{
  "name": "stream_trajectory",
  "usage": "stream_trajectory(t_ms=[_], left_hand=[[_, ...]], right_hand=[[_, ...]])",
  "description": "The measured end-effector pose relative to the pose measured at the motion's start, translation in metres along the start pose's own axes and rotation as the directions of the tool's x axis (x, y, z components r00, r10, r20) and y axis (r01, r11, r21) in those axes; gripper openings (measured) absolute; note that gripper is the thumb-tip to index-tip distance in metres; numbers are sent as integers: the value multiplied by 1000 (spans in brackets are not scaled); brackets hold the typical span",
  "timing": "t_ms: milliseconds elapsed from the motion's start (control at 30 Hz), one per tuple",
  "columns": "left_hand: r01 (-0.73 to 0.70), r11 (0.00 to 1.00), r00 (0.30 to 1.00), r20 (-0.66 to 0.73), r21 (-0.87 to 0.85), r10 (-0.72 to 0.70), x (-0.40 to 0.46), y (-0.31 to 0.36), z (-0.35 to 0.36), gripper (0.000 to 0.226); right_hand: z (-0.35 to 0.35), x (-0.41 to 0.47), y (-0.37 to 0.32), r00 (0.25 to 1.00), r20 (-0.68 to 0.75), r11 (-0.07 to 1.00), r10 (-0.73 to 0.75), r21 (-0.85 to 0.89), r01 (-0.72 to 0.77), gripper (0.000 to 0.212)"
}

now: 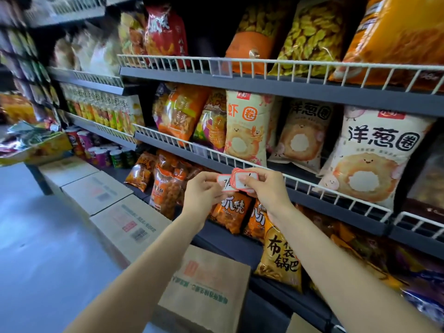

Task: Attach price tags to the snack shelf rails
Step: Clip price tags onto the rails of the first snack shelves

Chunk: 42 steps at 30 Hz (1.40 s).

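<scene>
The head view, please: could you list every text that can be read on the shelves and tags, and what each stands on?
"洋葱圈": large white bag, middle shelf
"虾圈": cream bag beside it
"布袋锅巴": orange bag, lower shelf
"7": single price tag pinched by left hand; the rest blurred
Tag stack in right hand: unreadable
Cardboard boxes: print blurred

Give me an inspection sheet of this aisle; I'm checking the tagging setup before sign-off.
Surface: wire rail fronts the shelf, no tag seen on it by the hands.
Job's things: single tag beside a tag stack; clear holder on the upper rail.
Clutter: cartons along the floor below the shelves.
Hands: left hand pinches the single tag; right hand grips the stack.
Cables: nothing seen.
Surroundings: snack bags fill the shelves; grey floor to the left.
</scene>
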State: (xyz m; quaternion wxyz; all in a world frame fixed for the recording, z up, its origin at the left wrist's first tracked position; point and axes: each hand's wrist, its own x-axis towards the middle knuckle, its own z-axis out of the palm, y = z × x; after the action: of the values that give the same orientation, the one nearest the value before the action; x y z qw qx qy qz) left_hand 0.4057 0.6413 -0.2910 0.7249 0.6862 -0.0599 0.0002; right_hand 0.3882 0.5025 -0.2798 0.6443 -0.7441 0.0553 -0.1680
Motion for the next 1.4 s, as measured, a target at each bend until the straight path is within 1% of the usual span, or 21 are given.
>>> stream_trajectory(t_ms=[67, 133, 233, 367, 433, 467, 567, 633, 700, 833, 900, 967, 1000, 1067, 1167, 1300, 1400], left_hand=[[-14, 999, 1000, -22, 44, 15, 18, 2, -3, 14], [-21, 996, 998, -64, 90, 27, 41, 4, -7, 15], [-27, 971, 992, -111, 238, 54, 76, 4, -13, 17], [-7, 935, 985, -159, 353, 67, 112, -1, -27, 11], [-11, 928, 985, -157, 372, 75, 126, -6, -40, 6], [-19, 929, 985, -153, 369, 81, 132, -8, -48, 5], [-35, 935, 982, -160, 354, 97, 145, -16, -72, 12], [-56, 920, 982, -146, 387, 121, 156, -21, -88, 13], [-83, 906, 984, -108, 415, 140, 172, -26, -101, 11], [-179, 822, 982, 49, 541, 182, 211, -31, -112, 4], [-220, 798, 975, 139, 561, 171, 228, -32, -110, 10], [-258, 795, 961, 228, 548, 155, 235, -30, -108, 14], [-275, 799, 951, 273, 534, 145, 235, -28, -108, 15], [-285, 811, 933, 341, 511, 113, 236, -23, -108, 15], [-256, 827, 922, 385, 501, 52, 235, -12, -109, 8], [-247, 843, 918, 394, 477, 45, 233, -13, -108, 9], [-211, 874, 931, 363, 438, 42, 229, -21, -111, 8]], right_hand=[[9, 17, -1, 999, 33, 998, 17, 65, -19, 10], [15, 37, -2, 995, 64, 987, 76, 140, -84, 6], [20, 69, -1, 983, 132, 981, 126, 129, -143, 8], [38, 98, -4, 958, 273, 979, 93, 148, -137, 13], [54, 108, -3, 952, 303, 986, 51, 138, -97, 9], [63, 113, -1, 953, 300, 990, 29, 121, -68, 10], [89, 123, 6, 972, 234, 999, -23, 28, 17, 23], [105, 129, 15, 987, 153, 997, -50, -44, 57, 25], [118, 135, 23, 994, 62, 984, -87, -149, 95, 24], [136, 149, 32, 991, -58, 937, -121, -335, 95, 21], [143, 155, 30, 981, -100, 885, -169, -453, 106, 19], [149, 158, 24, 968, -139, 835, -207, -541, 100, 19], [152, 158, 20, 964, -163, 829, -210, -552, 87, 21], [157, 156, 12, 961, -202, 850, -189, -524, 57, 24], [165, 147, 1, 963, -244, 906, -113, -423, -1, 23], [166, 136, 0, 952, -267, 862, -147, -508, -9, 20], [164, 128, 2, 943, -283, 812, -177, -583, -22, 16]])
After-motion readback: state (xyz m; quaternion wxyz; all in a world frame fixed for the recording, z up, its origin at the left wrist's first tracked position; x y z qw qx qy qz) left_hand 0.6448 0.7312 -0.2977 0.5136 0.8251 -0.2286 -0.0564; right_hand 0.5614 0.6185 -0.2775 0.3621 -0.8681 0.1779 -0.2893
